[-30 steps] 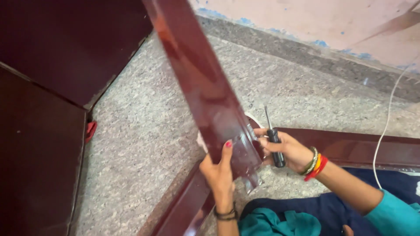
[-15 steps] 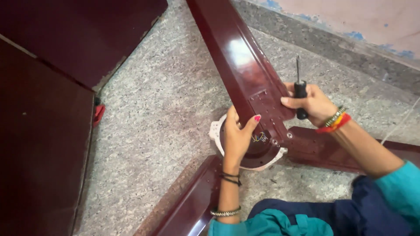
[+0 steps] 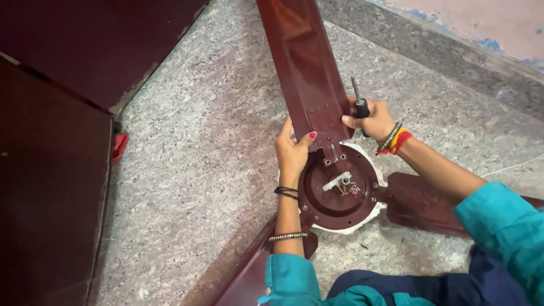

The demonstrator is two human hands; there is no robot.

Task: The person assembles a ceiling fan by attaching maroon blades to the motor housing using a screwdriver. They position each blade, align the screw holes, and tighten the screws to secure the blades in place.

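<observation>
Motor hub (image 3: 340,192) sits on the floor (image 3: 198,170) just below both hands. Left hand (image 3: 292,150) is left of the blade (image 3: 303,68), right hand (image 3: 371,120) right of it, screwdriver (image 3: 358,102) in it. Cabinet (image 3: 51,170) stands far left of the hands.

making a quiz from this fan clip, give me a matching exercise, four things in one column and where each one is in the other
Things:
1. screwdriver
2. left hand
3. fan motor hub
4. small screw

Places:
A. on the floor below the hub
B. in the right hand
C. on the left edge of the upper fan blade
D. where the three blades meet

Pairs: 1-B, 2-C, 3-D, 4-A
</observation>
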